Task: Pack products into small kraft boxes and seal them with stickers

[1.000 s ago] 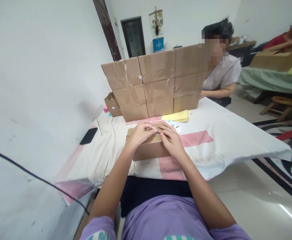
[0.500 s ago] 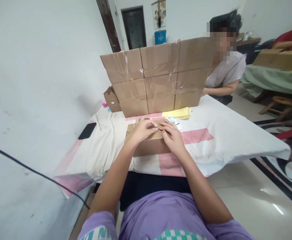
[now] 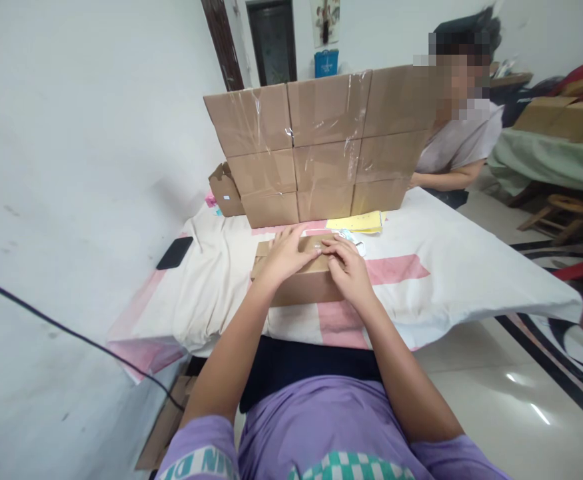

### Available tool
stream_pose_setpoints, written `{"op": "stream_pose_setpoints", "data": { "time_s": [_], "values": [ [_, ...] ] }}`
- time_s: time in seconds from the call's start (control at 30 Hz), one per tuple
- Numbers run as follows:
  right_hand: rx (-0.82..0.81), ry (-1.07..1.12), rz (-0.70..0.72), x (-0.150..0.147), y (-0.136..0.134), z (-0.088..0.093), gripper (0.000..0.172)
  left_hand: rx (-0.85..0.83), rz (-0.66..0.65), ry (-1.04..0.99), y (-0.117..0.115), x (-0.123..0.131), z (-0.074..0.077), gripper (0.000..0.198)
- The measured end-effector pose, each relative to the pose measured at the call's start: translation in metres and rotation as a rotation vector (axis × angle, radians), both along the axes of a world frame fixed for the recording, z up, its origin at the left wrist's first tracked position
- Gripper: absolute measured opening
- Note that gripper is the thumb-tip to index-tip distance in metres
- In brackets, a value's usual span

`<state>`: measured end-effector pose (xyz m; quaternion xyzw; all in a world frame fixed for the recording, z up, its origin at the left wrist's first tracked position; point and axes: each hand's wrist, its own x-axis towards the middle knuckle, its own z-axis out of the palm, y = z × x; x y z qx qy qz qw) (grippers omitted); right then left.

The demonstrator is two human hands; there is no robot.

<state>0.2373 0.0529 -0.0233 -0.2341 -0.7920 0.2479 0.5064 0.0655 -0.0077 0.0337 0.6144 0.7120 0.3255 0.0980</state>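
A small brown cardboard box lies on the cloth-covered table in front of me, its top closed. My left hand rests on the left part of the lid, fingers spread and thumb stretched toward the middle. On the right part of the lid lies my right hand, its fingers bent but apart, their tips near my left thumb. A tiny whitish patch, perhaps a label, shows between the two hands. Both hands touch the box without gripping it.
Behind the box stands a tall wall of taped cartons. Yellow sheets lie at its foot. A black phone is on the left of the table. A co-worker sits beyond, and a black cable hangs at left.
My left hand's fingers have straightened and spread across the lid. The right hand has stayed near the same spot. The view has shifted slightly; the box stays in place.
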Motion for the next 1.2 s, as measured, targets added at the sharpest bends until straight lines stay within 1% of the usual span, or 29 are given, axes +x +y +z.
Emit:
{"op": "stream_pose_setpoints", "data": {
  "time_s": [0.1,0.2,0.33,0.5,0.63,0.77,0.83,0.9,0.97,1.03,1.1,1.13,1.2],
  "values": [
    [-0.006,-0.003,0.003,0.0,0.001,-0.001,0.024,-0.023,-0.001,0.036,0.002,0.003,0.001,0.049],
    [-0.009,-0.005,0.005,0.0,0.002,-0.002,0.024,-0.045,0.012,0.053,0.005,0.003,0.002,0.043],
    [-0.007,-0.009,0.003,0.0,0.002,-0.002,0.023,-0.096,0.017,0.061,0.012,0.001,0.004,0.044],
    [-0.006,0.005,0.01,0.001,0.003,-0.003,0.022,-0.145,0.017,0.056,0.021,0.004,0.004,0.052],
    [-0.013,0.011,0.017,0.001,0.004,-0.004,0.021,-0.117,0.038,0.05,0.026,0.004,-0.002,0.045],
    [-0.016,0.017,0.018,0.001,0.004,-0.004,0.021,-0.047,0.057,0.049,0.027,0.004,-0.009,0.038],
    [-0.008,0.017,0.023,0.0,0.004,-0.003,0.021,0.001,0.073,0.054,0.021,0.008,-0.006,0.037],
    [-0.003,0.024,0.021,0.001,0.004,-0.003,0.022,0.071,0.109,0.067,0.008,0.013,0.001,0.039],
    [-0.008,0.039,0.014,0.002,0.004,-0.004,0.021,0.214,0.173,0.103,-0.011,0.018,0.01,0.039],
    [-0.017,0.059,0.016,0.003,0.004,-0.007,0.02,0.411,0.259,0.115,-0.033,0.015,0.015,0.034],
    [-0.041,0.097,-0.01,0.003,0.004,-0.012,0.018,0.598,0.361,0.04,-0.052,0.004,0.01,0.025],
    [-0.066,0.132,-0.022,0.003,0.005,-0.014,0.017,0.659,0.416,-0.038,-0.06,-0.004,0.003,0.02],
    [-0.146,0.22,-0.009,0.003,0.009,-0.018,0.017,0.722,0.52,-0.205,-0.07,-0.024,-0.018,0.015]
  ]
}}
